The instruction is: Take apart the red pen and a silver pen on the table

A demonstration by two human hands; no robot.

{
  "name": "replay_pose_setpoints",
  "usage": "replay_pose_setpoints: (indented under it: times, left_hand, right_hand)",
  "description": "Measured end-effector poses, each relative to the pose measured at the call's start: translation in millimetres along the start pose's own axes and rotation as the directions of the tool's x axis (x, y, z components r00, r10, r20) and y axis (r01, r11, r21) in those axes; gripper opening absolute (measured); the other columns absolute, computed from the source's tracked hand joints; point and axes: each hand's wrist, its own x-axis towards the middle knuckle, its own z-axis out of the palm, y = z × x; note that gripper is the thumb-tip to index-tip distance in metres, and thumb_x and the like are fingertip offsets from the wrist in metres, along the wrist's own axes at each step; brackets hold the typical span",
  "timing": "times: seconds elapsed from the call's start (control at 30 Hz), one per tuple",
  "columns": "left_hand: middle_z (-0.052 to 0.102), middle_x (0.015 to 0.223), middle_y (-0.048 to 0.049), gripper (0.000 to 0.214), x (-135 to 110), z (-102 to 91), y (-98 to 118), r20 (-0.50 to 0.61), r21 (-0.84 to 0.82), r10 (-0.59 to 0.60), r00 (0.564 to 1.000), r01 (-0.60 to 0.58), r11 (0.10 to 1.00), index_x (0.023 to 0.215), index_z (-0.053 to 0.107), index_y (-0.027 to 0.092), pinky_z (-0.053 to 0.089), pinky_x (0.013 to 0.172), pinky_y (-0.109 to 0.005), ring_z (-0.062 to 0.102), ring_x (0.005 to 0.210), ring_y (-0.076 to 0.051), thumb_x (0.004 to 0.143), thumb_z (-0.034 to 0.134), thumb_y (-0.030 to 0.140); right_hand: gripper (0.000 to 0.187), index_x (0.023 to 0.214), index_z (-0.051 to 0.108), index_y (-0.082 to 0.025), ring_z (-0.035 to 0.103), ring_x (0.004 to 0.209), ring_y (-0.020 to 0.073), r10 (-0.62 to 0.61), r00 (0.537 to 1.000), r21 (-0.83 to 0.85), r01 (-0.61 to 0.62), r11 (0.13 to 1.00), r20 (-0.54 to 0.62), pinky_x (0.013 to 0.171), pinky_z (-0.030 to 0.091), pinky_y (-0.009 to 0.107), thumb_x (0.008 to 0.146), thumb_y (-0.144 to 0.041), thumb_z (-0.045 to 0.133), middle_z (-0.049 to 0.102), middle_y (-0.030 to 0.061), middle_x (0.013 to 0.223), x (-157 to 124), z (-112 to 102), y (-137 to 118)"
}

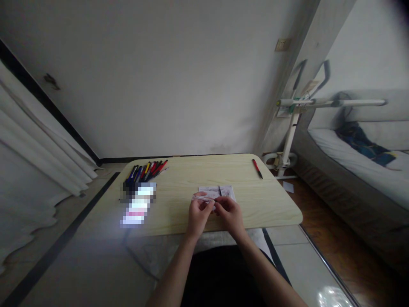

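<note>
My left hand is closed around a slim, clear pen barrel, which points left over its fingers. From the right, my right hand pinches at the barrel's dark end, its fingertips meeting those of my left. What exactly sits between the right fingertips is too small to make out. Beneath and behind both hands lies a sheet of paper with grey markings. A thin dark stick, like a pen refill, rests on that sheet.
The pale wood table has rounded corners. A bunch of pens lies at its back left, near a glowing, blurred-out phone with a cable. One red pen lies back right. White exercise equipment stands beyond.
</note>
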Motion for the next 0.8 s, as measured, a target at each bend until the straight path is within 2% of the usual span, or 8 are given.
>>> replay_pose_setpoints:
  times: [0.43, 0.63, 0.8]
  left_hand:
    - [0.061, 0.074, 0.0003, 0.040, -1.3, -0.6, -0.2, -0.013, 0.009, 0.014, 1.000, -0.014, 1.000, 0.096, 0.046, 0.017, 0.047, 0.049, -0.019, 0.057, 0.057, -0.009, 0.065, 0.068, 0.028]
    - [0.061, 0.073, -0.0005, 0.039, 0.2, -2.0, -2.9, -0.040, -0.005, 0.016, 0.999, -0.016, 1.000, 0.094, 0.048, 0.016, 0.046, 0.048, -0.019, 0.057, 0.055, -0.009, 0.064, 0.069, 0.029]
    - [0.059, 0.068, 0.0009, 0.032, 1.5, -2.9, -5.2, -0.053, 0.003, 0.028, 0.998, -0.028, 1.000, 0.086, 0.051, 0.014, 0.043, 0.047, -0.018, 0.053, 0.049, -0.007, 0.065, 0.069, 0.030]
  right_hand:
    - [0.017, 0.081, 0.059, -0.017, 0.057, 0.053, 0.0126, -0.048, 0.999, -0.052, 0.048, 0.997, 0.014, 0.050, 0.046, 0.024, 0.071, -0.031, 0.061, 0.062, 0.0018, 0.068, -2.0, -1.1, 0.4]
    - [0.020, 0.080, 0.060, -0.018, 0.056, 0.051, 0.0128, -0.030, 1.000, -0.057, 0.030, 0.998, -0.001, 0.047, 0.045, 0.023, 0.070, -0.034, 0.062, 0.061, 0.0008, 0.065, -0.8, -1.4, 2.9]
    - [0.019, 0.079, 0.060, -0.018, 0.056, 0.051, 0.0126, -0.033, 0.999, -0.047, 0.033, 0.998, -0.004, 0.048, 0.045, 0.023, 0.069, -0.034, 0.063, 0.061, 0.0006, 0.064, -1.1, -0.9, 0.9]
